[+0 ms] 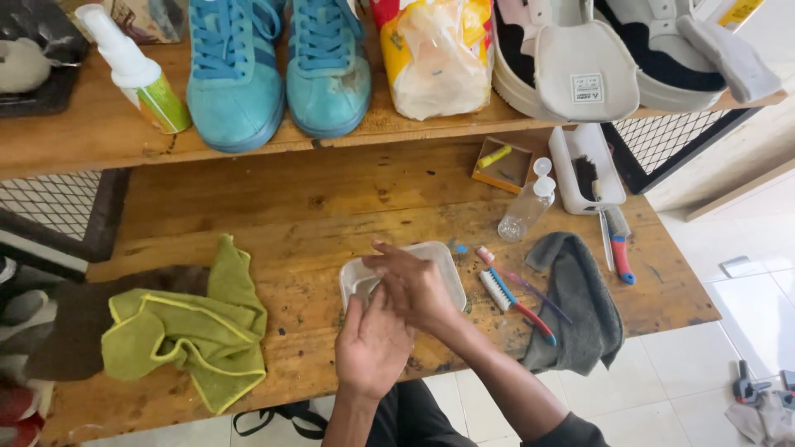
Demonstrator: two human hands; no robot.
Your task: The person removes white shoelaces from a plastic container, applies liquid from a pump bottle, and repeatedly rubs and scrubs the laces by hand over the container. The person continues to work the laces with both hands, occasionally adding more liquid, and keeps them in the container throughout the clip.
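Observation:
My right hand (411,284) lies across a clear square plastic container (443,258) on the wooden table (331,207), fingers spread and pointing left. My left hand (371,343) sits just below it, palm up, fingers touching the right hand's underside and the container's near edge. Neither hand visibly grips anything. Right of the container lie two toothbrushes, one red and blue (515,300) and one purple (530,285), beside a grey cloth (580,306).
A green cloth (195,331) lies at the left over a brown cloth (74,323). A clear bottle (530,203), white tray (609,178) and small wooden box (505,164) stand behind. The upper shelf holds blue sneakers (277,70), a spray bottle (137,70), a plastic bag (435,54) and white shoes (596,58).

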